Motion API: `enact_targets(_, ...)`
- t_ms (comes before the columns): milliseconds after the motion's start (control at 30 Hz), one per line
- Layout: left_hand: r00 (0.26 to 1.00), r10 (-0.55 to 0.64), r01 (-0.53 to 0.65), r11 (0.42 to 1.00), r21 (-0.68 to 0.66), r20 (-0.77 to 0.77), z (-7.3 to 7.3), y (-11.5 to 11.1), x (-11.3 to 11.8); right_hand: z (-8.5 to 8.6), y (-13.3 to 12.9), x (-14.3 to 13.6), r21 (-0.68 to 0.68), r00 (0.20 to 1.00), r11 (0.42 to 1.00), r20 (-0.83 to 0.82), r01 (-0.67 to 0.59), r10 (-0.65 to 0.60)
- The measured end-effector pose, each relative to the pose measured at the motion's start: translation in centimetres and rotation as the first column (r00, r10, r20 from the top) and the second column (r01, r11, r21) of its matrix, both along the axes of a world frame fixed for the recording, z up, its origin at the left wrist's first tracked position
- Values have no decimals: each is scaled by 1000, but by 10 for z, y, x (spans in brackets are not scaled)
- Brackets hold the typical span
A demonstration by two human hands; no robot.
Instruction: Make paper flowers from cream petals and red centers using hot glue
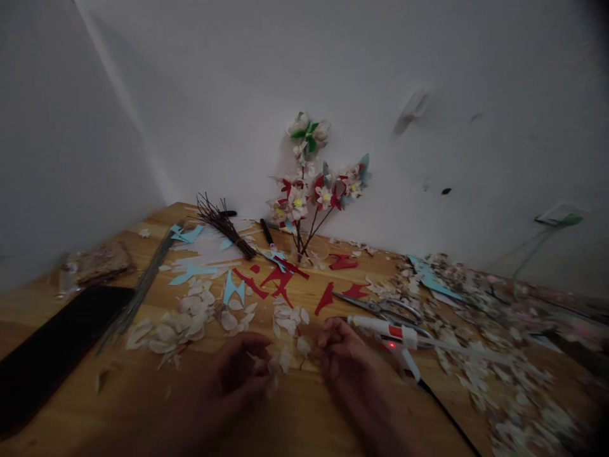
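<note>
My left hand [240, 374] is low in the middle, with thumb and fingers pinched on pale petals [272, 367]. Across a small gap, my right hand [349, 365] has its fingers curled together; whatever may be between them is hidden. Just left of its fingertips lies a single pale petal [303, 346]. Past both hands is a small heap of dried petals [288, 317], with a larger petal pile [188, 320] to the left. A white glue gun [380, 327] with a lit red light rests right of my right hand, near metal scissors [380, 307].
Artificial flowers [311, 190] stand against the wall. Red scraps [278, 279], light-blue scraps [234, 289], a twig bundle [226, 227] and thin wires [143, 285] lie on the wooden table [295, 419]. A black phone-like slab [57, 349] is left; petal litter [476, 362] covers the right.
</note>
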State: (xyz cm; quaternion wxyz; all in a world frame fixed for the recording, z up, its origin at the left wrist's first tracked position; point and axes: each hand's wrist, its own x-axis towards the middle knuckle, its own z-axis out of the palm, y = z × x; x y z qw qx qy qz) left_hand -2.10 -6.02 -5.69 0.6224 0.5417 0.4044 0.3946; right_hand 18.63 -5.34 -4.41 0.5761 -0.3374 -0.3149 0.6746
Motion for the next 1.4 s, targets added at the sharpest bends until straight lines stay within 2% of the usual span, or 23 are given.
enact_targets(100,994,72,-70,997,27,-77,16,0,-3,-6,6,6,114,933,987,329,115,-147)
enact_targets(167,986,122,-114,991,70,-110,23,1,-3,-9,8,7,176,856,977,478,124,-195)
enact_targets(233,981,176,-166,978,128,-76,25,1,-4,-10,7,4,202,791,975,582,87,-191)
enact_targets(300,977,214,-208,962,177,-13,22,2,-7,-8,4,2,234,622,972,760,11,-190)
enact_targets(400,963,261,-268,939,216,61,19,3,-13,-6,1,1,251,291,962,933,-111,-210)
enact_targets(433,956,282,-293,929,226,81,19,4,-14,-6,1,2,255,236,959,946,-125,-221)
enact_targets(500,950,299,-311,916,254,85,19,2,-15,-6,2,4,272,185,953,951,-131,-246)
enact_targets(567,963,269,-267,914,305,38,17,-2,-11,-8,3,5,291,167,948,949,-126,-269)
enact_targets(700,984,61,4,932,363,-167,1,-15,2,-7,2,-1,325,174,934,938,-147,-299)
enact_targets(733,977,59,34,908,417,-207,-4,-18,5,-6,2,-5,337,159,925,937,-174,-312)
enact_targets(833,933,100,96,855,509,-345,-10,-21,7,-2,3,-19,351,38,884,933,-309,-357)
enact_targets(900,907,70,165,848,503,-416,-7,-19,5,0,7,-29,327,-46,865,928,-381,-371)
enact_targets(967,883,32,218,855,471,-467,-1,-17,2,0,13,-38,301,-86,861,927,-409,-365)
enact_targets(1100,876,5,230,874,428,-482,11,-16,-2,-3,25,-47,287,-66,880,940,-379,-335)
enact_targets(1200,884,8,210,887,412,-467,18,-17,-3,-4,28,-47,306,36,905,950,-296,-309)
enact_targets(1300,902,59,124,912,390,-427,18,-17,-5,-1,29,-42,306,227,935,938,-180,-263)
enact_targets(1400,934,175,-61,937,343,-312,12,-12,-7,-1,32,-34,224,488,970,860,-96,-150)
